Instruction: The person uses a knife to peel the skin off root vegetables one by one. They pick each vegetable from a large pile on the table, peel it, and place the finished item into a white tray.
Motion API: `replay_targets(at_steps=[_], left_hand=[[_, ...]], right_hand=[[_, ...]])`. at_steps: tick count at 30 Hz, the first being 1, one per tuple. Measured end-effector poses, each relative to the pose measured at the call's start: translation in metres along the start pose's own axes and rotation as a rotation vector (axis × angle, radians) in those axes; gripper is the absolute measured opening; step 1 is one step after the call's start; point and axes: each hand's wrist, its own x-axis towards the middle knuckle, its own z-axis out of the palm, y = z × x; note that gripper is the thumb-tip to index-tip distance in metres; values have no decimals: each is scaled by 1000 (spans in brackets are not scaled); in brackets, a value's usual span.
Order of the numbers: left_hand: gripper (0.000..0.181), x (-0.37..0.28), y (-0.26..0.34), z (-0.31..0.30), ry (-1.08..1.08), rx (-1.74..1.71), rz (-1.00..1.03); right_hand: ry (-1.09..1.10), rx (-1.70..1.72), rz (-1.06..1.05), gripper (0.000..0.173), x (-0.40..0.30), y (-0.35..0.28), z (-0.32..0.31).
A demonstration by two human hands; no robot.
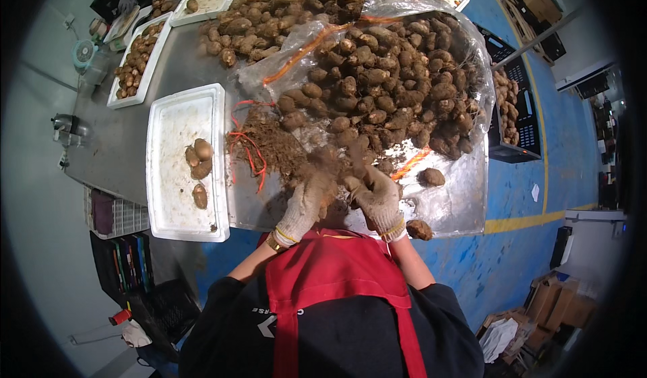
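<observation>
Both my hands wear dirt-stained knitted gloves at the table's near edge. My left hand (306, 201) is closed around a brown, blurred taro corm (325, 161). My right hand (378, 196), just beside it, pinches a narrow brown object (357, 156), too blurred to name. Beyond them a heap of hairy taro corms (389, 80) spills from a clear plastic bag (482, 69) with an orange stripe. Shredded brown root fibre (268, 138) lies left of the heap, with red string (255, 158). Single corms lie right of my right hand, one loose corm (432, 177) farther out.
A white foam tray (172, 176) at left holds several cleaned corms (201, 158). Behind it stands a fuller foam tray (135, 64). The metal table (189, 69) carries more corms (283, 19) farther back. A black crate (528, 125) with corms stands right. Another person's gloved hand (127, 1) shows top left.
</observation>
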Motion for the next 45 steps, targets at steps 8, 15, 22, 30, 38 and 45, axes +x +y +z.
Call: replay_targets(at_steps=[8,15,22,30,38,45], left_hand=[[44,-3,-18,6,166,580,328],[56,12,-11,3,-5,-620,-215],[54,16,-2,5,384,154,381],[52,11,-1,3,98,-709,-340],[49,14,15,-11,-20,-676,-406],[45,17,5,-14,-78,-1203,-563]], right_hand=[[-182,-176,-48,27,-2,-31,2],[-72,19,108,24,3,10,-14],[-240,-204,-21,26,-22,-36,-5],[-77,-188,30,20,-14,10,-17],[-117,-231,9,26,-15,6,3],[-126,-159,-17,24,-18,-25,-11]])
